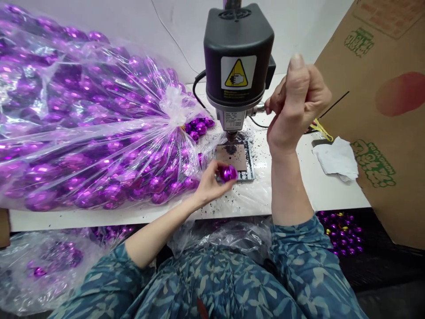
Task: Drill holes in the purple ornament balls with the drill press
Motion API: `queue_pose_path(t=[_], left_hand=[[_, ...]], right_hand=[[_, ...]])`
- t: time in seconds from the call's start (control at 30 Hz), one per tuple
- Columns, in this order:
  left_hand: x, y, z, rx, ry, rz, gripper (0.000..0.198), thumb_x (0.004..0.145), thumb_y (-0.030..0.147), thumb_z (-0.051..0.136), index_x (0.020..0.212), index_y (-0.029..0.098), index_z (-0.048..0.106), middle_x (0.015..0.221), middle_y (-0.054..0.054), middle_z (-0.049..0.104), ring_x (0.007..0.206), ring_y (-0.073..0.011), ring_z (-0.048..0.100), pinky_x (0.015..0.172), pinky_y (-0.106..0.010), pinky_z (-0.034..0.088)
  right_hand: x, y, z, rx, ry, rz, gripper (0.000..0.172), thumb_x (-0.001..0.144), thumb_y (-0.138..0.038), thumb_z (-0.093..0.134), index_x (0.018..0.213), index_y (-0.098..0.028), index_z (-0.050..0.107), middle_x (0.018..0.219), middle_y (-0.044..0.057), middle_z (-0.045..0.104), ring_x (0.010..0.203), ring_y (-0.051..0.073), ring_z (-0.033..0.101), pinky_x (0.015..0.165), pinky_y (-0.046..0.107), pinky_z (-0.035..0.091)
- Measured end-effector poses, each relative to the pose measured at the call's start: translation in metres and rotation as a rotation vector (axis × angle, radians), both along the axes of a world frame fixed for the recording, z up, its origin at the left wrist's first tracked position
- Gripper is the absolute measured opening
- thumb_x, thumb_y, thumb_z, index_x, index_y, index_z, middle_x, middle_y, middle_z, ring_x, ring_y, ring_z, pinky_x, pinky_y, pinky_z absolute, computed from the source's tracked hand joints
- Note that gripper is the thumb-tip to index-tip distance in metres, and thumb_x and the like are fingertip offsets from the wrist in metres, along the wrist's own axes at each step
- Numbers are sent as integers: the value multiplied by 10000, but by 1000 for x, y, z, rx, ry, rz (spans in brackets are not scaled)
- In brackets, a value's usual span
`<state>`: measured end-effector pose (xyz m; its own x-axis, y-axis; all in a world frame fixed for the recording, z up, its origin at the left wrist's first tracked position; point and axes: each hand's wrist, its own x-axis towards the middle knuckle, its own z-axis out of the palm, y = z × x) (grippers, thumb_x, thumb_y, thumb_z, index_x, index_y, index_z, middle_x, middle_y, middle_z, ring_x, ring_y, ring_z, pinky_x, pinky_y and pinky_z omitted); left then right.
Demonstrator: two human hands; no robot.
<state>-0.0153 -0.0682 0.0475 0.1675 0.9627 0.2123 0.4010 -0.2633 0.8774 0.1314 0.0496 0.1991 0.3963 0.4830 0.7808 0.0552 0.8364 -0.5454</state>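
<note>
A shiny purple ball [228,173] is pinched in the fingers of my left hand [212,184], over the front edge of the metal base. Behind it stands a black drill press [238,53] with a yellow warning label. Its chuck [231,136] points down at a square plate [234,158] scattered with dark shavings. My right hand [297,104] is raised at the right of the machine, its fingers wrapped round the feed handle [260,108]. Most of that handle is hidden by the hand.
A big clear bag of purple balls [99,146], knotted, fills the left of the white table [292,195]. Several loose balls [200,127] lie behind the knot. At right are white paper [336,158], yellow-handled pliers [322,130] and a cardboard box [392,146]. More balls [343,235] lie below.
</note>
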Motion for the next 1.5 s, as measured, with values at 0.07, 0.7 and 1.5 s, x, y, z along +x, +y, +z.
queue_pose_path(t=[0.07,0.7,1.5], left_hand=[[-8,-38,5,-39,187,-305,330,803,307,769,1061,198,595,988,-59,692,844,-204,674,727,-333,583],[-72,152,37,-134,866,328,345,804,-8,588,1117,100,687,1269,-263,630,1191,-433,674,1038,-557,527],[8,-55,132,-481,-49,-800,276,827,554,811,1063,417,851,963,-88,802,802,-283,756,665,-443,630]], right_hand=[[0,0,-1,-38,-35,-43,631,890,-833,420,658,-269,260,518,-58,283,452,97,253,453,330,305],[4,-6,-5,38,55,48,612,922,-671,618,614,-255,291,474,-72,278,387,66,267,397,295,281],[-5,-15,-17,-202,-503,-277,351,1063,-185,386,1277,-223,660,1134,-1,781,694,17,573,718,109,594]])
